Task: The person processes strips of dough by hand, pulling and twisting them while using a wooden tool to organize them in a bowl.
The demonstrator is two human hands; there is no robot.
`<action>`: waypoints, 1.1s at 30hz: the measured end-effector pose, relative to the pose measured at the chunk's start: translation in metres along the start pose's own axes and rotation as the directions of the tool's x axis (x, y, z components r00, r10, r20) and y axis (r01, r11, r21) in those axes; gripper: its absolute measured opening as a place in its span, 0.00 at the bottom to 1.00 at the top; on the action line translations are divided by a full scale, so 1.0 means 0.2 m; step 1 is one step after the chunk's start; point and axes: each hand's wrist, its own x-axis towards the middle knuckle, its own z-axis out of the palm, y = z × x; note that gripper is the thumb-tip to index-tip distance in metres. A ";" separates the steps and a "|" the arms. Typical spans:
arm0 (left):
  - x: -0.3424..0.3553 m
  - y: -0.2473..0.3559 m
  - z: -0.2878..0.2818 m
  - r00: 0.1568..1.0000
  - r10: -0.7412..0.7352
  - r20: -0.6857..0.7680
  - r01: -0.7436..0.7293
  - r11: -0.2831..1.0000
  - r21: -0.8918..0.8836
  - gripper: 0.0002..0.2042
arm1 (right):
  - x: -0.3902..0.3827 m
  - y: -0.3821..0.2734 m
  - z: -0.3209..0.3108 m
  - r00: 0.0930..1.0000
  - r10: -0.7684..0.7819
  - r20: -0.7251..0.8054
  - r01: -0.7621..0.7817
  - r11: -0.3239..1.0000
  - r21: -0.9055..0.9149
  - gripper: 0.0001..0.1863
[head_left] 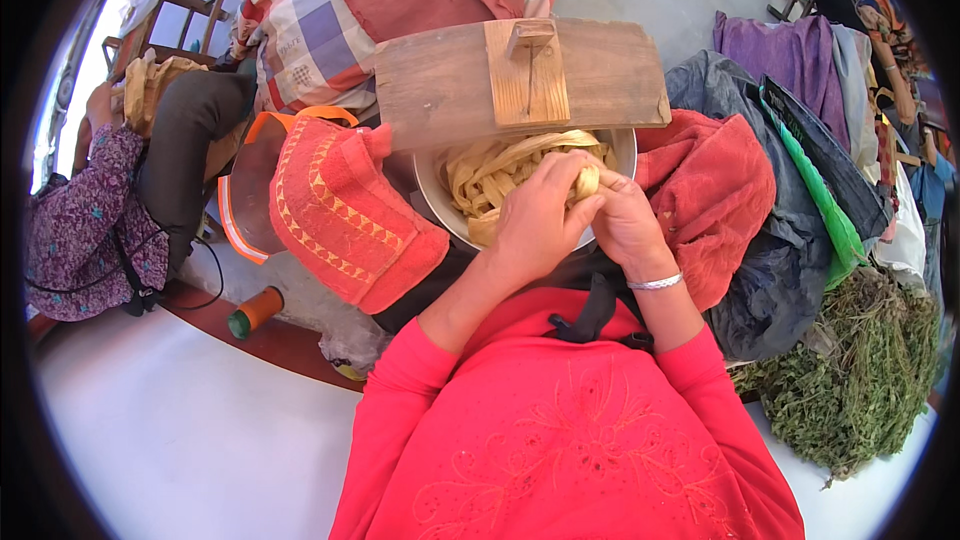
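My left hand point(540, 210) and my right hand point(620, 210) meet over a round metal basin point(438, 208), both gripping a bundle of pale straw-coloured fibre strips point(585, 180) with fingers curled round it. More loose strips point(480, 170) lie in the basin beneath them. Behind the basin rests a wooden board point(620, 70) with a lighter block point(520, 90) and a handle on it. Red towels point(340, 220) point(710, 220) flank the basin.
Dried green plants point(840, 370) lie at right beside dark and purple cloths point(770, 60). A spool point(255, 312) is at lower left. A co-worker's purple patterned sleeve point(100, 200) and hand show at far left, near a wooden chair point(190, 10). Other people's arms show at far right.
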 end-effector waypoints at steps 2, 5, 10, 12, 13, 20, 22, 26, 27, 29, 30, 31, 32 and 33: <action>0.06 0.01 -0.01 0.998 -0.060 0.011 0.059 0.996 0.069 0.13 | 0.03 0.00 -0.01 0.956 -0.287 0.061 0.283 0.848 -0.447 0.08; 0.11 0.01 0.01 0.994 -0.112 -0.014 0.113 0.980 0.164 0.10 | 0.01 -0.04 0.02 0.810 -0.537 0.233 0.452 0.321 -0.832 0.06; 0.12 -0.13 0.06 0.948 -0.315 -0.034 0.277 0.876 -0.394 0.10 | -0.02 -0.12 0.15 0.719 -0.660 0.217 0.510 0.290 -0.810 0.06; 0.05 -0.11 0.02 0.855 -0.475 0.207 0.473 0.550 -0.688 0.10 | 0.00 -0.12 0.17 0.691 -0.694 0.200 0.562 0.343 -0.753 0.06; 0.00 -0.09 0.00 0.813 -0.492 0.311 0.527 0.398 -0.751 0.09 | 0.00 -0.13 0.16 0.694 -0.700 0.167 0.570 0.394 -0.721 0.06; -0.13 -0.15 -0.15 0.995 -0.091 -0.028 0.088 0.991 -0.100 0.05 | 0.00 -0.17 0.00 0.888 -0.447 0.113 0.422 0.691 -0.587 0.13; -0.05 -0.05 -0.21 0.994 0.102 -0.022 -0.096 0.975 0.200 0.06 | 0.01 -0.31 0.04 0.894 -0.436 0.104 0.412 0.709 -0.573 0.16; 0.05 -0.02 -0.20 0.966 0.257 0.042 -0.259 0.929 0.263 0.05 | 0.08 -0.42 0.10 0.947 0.020 0.321 0.257 0.556 -0.791 0.13; 0.06 -0.03 -0.19 0.984 0.175 0.033 -0.178 0.966 0.188 0.05 | 0.09 -0.45 0.15 0.944 0.227 0.239 0.028 0.666 -0.745 0.11; 0.09 -0.05 -0.18 0.999 0.007 0.035 -0.008 0.999 0.033 0.04 | 0.10 -0.46 0.12 0.954 0.244 0.172 -0.069 0.741 -0.668 0.10; 0.10 -0.06 -0.19 0.996 -0.060 0.069 0.066 0.995 -0.078 0.04 | 0.11 -0.46 0.11 0.955 0.258 0.145 -0.115 0.775 -0.621 0.09; 0.11 -0.09 -0.20 0.986 -0.122 0.110 0.141 0.973 -0.185 0.04 | 0.12 -0.47 0.11 0.970 0.198 0.141 -0.068 0.777 -0.626 0.08; 0.11 -0.11 -0.21 0.972 -0.177 0.156 0.216 0.933 -0.288 0.04 | 0.12 -0.48 0.11 0.973 0.186 0.139 -0.054 0.764 -0.642 0.08; 0.11 -0.11 -0.21 0.959 -0.208 0.192 0.264 0.902 -0.342 0.03 | 0.13 -0.48 0.11 0.976 0.168 0.139 -0.035 0.751 -0.659 0.07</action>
